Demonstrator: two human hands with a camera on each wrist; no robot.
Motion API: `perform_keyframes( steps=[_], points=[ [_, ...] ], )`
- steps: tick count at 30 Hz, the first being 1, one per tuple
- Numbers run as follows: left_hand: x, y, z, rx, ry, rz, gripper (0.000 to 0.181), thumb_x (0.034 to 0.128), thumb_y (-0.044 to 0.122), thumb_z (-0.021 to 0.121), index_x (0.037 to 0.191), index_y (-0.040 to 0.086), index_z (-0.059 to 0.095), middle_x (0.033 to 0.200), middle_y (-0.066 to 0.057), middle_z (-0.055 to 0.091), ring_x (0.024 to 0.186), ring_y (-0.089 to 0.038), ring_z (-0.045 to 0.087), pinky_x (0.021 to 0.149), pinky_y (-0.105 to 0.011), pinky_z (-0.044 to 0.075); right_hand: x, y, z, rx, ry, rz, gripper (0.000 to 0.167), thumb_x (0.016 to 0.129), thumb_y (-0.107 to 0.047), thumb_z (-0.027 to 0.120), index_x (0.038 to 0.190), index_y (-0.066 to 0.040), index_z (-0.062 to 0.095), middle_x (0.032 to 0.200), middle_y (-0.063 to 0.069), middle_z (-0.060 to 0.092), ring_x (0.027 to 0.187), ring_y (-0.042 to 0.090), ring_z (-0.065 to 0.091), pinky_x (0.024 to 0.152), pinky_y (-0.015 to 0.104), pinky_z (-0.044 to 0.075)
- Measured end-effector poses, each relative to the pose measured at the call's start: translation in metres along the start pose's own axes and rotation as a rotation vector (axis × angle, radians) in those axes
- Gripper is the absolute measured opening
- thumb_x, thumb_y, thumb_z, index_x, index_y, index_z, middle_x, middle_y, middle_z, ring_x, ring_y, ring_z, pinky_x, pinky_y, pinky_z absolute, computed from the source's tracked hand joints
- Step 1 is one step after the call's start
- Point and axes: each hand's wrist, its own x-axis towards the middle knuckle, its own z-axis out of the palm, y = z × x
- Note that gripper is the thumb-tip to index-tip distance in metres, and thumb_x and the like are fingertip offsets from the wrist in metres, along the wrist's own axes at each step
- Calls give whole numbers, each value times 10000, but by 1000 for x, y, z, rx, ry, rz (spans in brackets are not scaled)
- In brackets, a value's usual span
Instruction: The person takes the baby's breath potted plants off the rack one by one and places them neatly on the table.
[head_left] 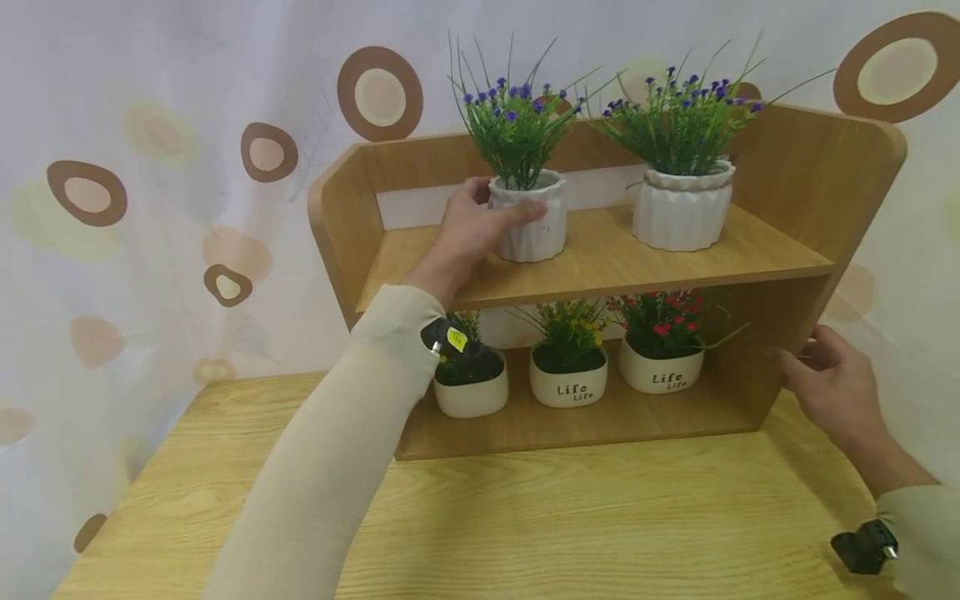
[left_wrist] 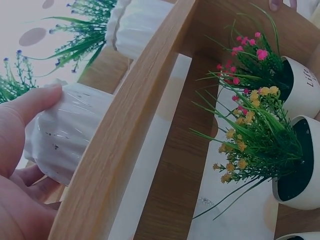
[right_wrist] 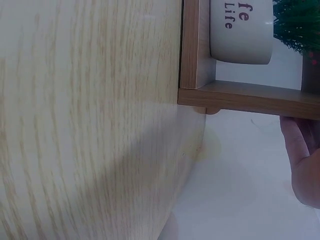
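Observation:
My left hand [head_left: 480,225] grips a white fluted pot [head_left: 536,229] with purple flowers, thumb in front and fingers round its far side. The pot is on the upper board of a wooden shelf [head_left: 637,267], left of a matching white pot [head_left: 682,212] with purple flowers. Seen from the left wrist, the thumb lies along the pot's ribbed wall. At the shelf's right end, my right hand [head_left: 840,387] touches the outer face of the side panel [right_wrist: 250,102]. Its fingers are loosely bent and partly hidden behind the thumb.
On the lower board stand three cream planters: one [head_left: 472,396] partly behind the left sleeve, one with yellow flowers [head_left: 568,383], one with red flowers [head_left: 663,367]. The shelf rests on a light wood table [head_left: 562,517], before a patterned curtain [head_left: 172,308].

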Motion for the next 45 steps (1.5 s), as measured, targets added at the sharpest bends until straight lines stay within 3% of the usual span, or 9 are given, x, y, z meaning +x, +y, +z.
perform_keyframes(
  steps=[26,36,45],
  points=[
    [-13,2,-2,19,55,47,814,796,353,860,1465,160,439,1417,4,495,1291,-180,466,1082,-379,415,-2,-5,-1,-47,-22,47,360,955,-69,632,1246,-275,585,905,-298,619,793,-136,614,605,124,524],
    [-30,7,-11,5,74,115,792,785,334,872,1439,143,467,1370,5,532,1244,-173,497,1055,-379,443,-2,-9,-2,-24,-13,49,349,943,-37,636,1191,-282,605,886,-284,629,769,-120,624,583,137,531],
    [-57,9,-26,-19,69,195,796,778,319,881,1436,131,474,1370,7,536,1228,-195,554,1017,-384,476,-3,-7,0,-32,-23,62,363,948,-51,630,1199,-310,589,903,-307,614,785,-143,608,591,120,519]
  ],
)
